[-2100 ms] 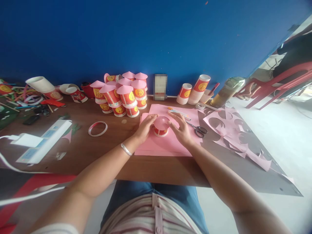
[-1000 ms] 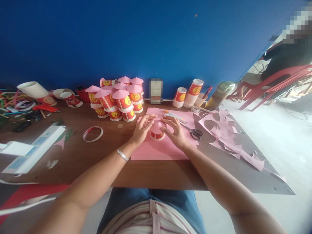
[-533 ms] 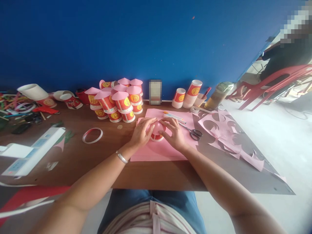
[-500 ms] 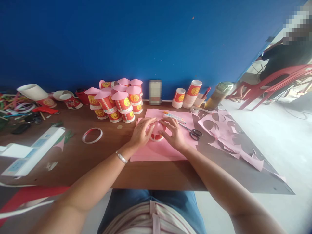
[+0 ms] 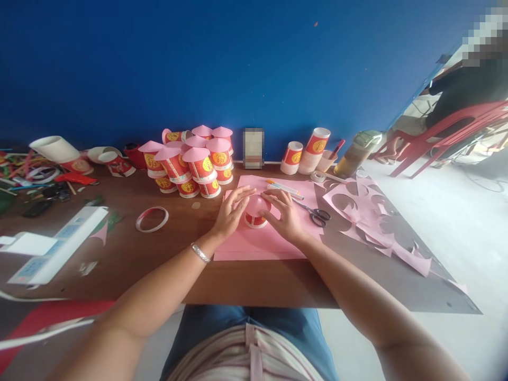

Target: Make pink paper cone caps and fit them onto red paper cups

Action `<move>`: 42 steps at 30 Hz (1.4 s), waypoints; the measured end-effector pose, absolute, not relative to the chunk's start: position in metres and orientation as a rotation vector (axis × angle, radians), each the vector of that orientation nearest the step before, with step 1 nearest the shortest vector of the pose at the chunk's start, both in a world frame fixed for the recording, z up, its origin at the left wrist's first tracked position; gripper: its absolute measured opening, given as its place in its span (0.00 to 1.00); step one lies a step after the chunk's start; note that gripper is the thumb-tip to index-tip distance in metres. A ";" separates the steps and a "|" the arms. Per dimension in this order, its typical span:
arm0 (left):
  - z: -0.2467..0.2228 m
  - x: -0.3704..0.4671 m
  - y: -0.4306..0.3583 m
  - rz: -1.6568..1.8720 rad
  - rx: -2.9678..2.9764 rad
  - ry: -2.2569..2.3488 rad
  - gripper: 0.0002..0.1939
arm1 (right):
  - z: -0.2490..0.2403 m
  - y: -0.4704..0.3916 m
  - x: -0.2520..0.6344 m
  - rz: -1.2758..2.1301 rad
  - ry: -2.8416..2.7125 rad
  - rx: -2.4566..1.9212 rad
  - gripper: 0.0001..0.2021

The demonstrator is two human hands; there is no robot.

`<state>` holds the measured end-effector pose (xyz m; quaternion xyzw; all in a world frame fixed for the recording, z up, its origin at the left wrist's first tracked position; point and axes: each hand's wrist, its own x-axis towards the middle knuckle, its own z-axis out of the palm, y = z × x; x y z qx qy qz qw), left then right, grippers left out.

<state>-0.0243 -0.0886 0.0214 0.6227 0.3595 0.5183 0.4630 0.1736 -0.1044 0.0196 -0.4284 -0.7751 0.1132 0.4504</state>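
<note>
A red-and-white paper cup (image 5: 256,220) stands upside down under a pink paper cone (image 5: 259,205), on a stack of pink paper sheets (image 5: 238,246). My left hand (image 5: 232,211) is open beside the cone's left side, fingers stretched and slightly apart from it. On the other side, my right hand (image 5: 286,216) is open too, with its thumb and fingertips curved along the cone's right edge. Scissors (image 5: 317,216) and several pens (image 5: 286,188) lie just beyond the right hand.
Stacked cups with pink cones (image 5: 198,164) stand back left. A tape ring (image 5: 152,219) and a power strip (image 5: 63,246) lie left. Plain cups (image 5: 313,153), a jar (image 5: 359,153) and paper offcuts (image 5: 369,217) are right. A person sits on a red chair (image 5: 448,124).
My left hand has drawn back a little to the left, so more of the cone and cup shows. My right hand stays nearly in place at the cone's edge.
</note>
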 end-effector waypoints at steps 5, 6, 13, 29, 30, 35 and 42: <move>0.019 -0.025 -0.087 1.267 1.579 0.852 0.21 | 0.019 -0.104 0.174 0.295 -1.920 -1.055 0.18; 0.019 -0.026 -0.087 1.268 1.570 0.852 0.21 | 0.019 -0.104 0.174 0.292 -1.921 -1.046 0.19; 0.015 -0.024 -0.082 1.253 1.327 0.856 0.22 | 0.018 -0.104 0.176 0.307 -1.905 -1.071 0.21; 0.003 -0.020 -0.083 1.294 1.226 0.834 0.21 | 0.023 -0.105 0.151 0.244 -1.880 -1.102 0.18; 0.004 -0.020 -0.083 1.290 1.223 0.841 0.21 | 0.022 -0.106 0.151 0.256 -1.875 -1.101 0.18; 0.005 -0.023 -0.081 1.285 1.209 0.835 0.20 | 0.023 -0.108 0.159 0.325 -1.842 -1.091 0.20; 0.013 -0.028 -0.079 1.297 1.340 0.831 0.23 | 0.018 -0.106 0.168 0.527 -1.742 -1.100 0.32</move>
